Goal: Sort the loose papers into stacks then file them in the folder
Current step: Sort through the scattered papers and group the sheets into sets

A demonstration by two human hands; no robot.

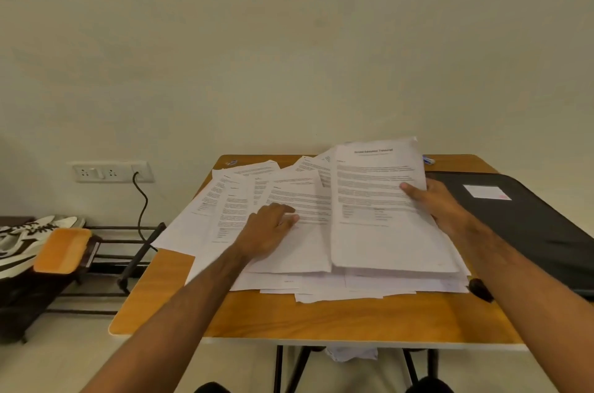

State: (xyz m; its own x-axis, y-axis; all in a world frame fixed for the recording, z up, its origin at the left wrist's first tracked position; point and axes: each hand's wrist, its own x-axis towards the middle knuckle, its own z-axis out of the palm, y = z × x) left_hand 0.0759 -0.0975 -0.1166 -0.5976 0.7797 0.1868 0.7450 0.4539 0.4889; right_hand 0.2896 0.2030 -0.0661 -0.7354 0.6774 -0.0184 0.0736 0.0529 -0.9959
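This looks like a room in a home, used as a study corner. A small wooden table [289, 318] stands against a plain cream wall [257, 71]. At the left of the frame, a low metal shoe rack [128, 251] holds sneakers [29, 238], under a wall socket panel [111, 171] with a plugged cable [143, 203].

Left hand [268, 228] flat, right hand [440, 206] gripping.

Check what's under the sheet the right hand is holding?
Under the held sheet, gripped by the right hand, more loose papers fan out on the table. How many, or what they say, is covered.
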